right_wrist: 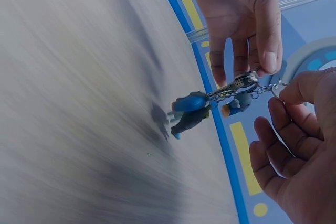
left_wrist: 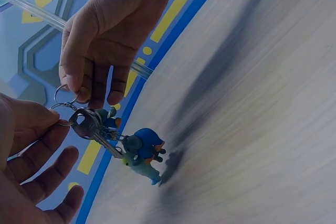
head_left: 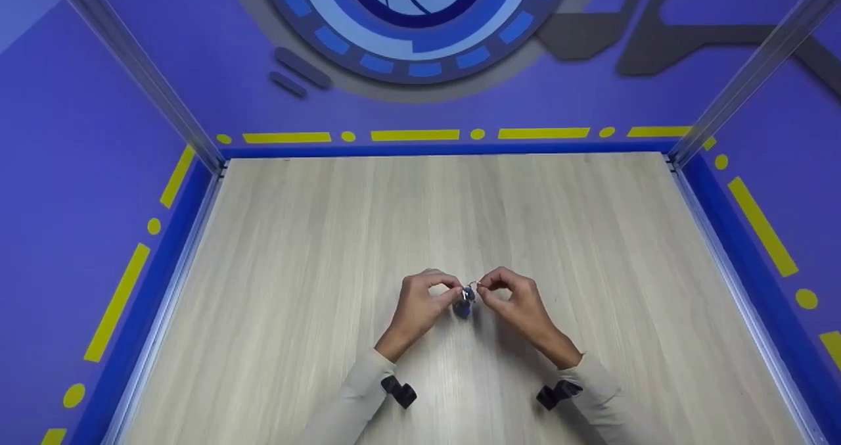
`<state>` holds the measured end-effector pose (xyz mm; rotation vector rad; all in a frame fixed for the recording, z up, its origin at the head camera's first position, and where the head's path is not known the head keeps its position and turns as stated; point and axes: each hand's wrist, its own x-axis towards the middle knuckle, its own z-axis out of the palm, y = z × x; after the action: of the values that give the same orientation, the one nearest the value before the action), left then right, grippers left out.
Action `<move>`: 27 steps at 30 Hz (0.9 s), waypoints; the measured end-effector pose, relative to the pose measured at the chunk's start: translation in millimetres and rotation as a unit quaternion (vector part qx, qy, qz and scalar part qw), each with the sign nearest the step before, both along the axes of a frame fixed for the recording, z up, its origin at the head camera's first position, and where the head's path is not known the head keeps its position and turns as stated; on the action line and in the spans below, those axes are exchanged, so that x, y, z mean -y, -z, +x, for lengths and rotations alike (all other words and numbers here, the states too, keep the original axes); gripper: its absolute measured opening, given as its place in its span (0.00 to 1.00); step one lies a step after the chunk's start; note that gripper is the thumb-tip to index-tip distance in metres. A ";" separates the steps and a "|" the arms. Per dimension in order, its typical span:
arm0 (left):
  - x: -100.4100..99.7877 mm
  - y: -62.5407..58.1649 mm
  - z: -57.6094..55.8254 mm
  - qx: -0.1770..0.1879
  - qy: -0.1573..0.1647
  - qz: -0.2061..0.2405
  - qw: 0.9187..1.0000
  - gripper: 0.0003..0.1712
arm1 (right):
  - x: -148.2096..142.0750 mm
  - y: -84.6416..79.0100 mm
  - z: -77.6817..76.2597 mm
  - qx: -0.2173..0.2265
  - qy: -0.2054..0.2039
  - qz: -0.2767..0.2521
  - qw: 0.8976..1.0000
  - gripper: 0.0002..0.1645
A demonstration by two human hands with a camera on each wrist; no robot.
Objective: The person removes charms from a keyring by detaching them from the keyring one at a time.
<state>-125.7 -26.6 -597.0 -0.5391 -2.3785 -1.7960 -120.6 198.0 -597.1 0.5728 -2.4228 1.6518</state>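
Held up between both hands, above a pale wood-grain desk (head_left: 295, 248): a bunch of silver metal keys (left_wrist: 90, 127), with small blue and grey-green toy figurines (left_wrist: 146, 141) dangling on short silver chains (right_wrist: 216, 96). Clamped at the ringed end, beside the key heads, by thumb and forefinger of the left hand (head_left: 417, 302), with the remaining fingers loose and spread; not possible to tell exactly which loop. Pinched between thumb and forefinger of the right hand (head_left: 522, 302): a thin round silver wire ring (left_wrist: 55, 94), linked to the bunch. Lowest of all, the figurines, close to a shadow on the desk; hard to tell whether touching it.

Likely light overall, yet loose and apt to swing, with hard, smooth keys prone to slide over each other. Probably stiff and springy at the ring, so best taken by the fingertips on opposite sides of the wire. Better not gripped by the figurines: perhaps rubbery, free to twist, and little help in steadying the keys. Sturdy by the look, barring fine chain links.
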 end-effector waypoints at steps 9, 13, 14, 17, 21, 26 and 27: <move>-1.7 3.8 2.3 0.039 0.017 0.038 0.998 0.02 | 5.2 -7.2 2.1 0.057 0.005 -0.095 0.994 0.07; -0.9 0.6 0.6 0.048 0.027 0.027 0.998 0.02 | 6.7 -12.0 1.1 0.057 0.012 -0.092 0.994 0.05; -0.4 -0.5 -0.1 0.052 0.030 0.024 0.998 0.03 | 6.7 -12.8 0.8 0.057 0.012 -0.088 0.994 0.05; 1.2 -3.5 -2.3 0.062 0.043 0.011 0.997 0.04 | 6.4 -14.5 0.3 0.057 0.013 -0.074 0.996 0.04; 3.1 -8.5 -5.1 0.067 0.065 -0.006 0.996 0.03 | 5.8 -16.3 -0.1 0.062 0.014 -0.057 0.996 0.03; 4.5 -13.0 -8.8 0.063 0.090 -0.031 0.993 0.01 | 5.4 -17.3 -0.3 0.055 0.011 -0.035 0.998 0.04; 4.7 -13.9 -9.3 0.063 0.095 -0.035 0.993 0.02 | 5.2 -17.2 -0.3 0.052 0.010 -0.030 0.998 0.04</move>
<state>-135.0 -31.3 -583.1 -0.7018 -2.5599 -1.8803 -120.9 192.8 -579.8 0.4630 -2.4314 1.7824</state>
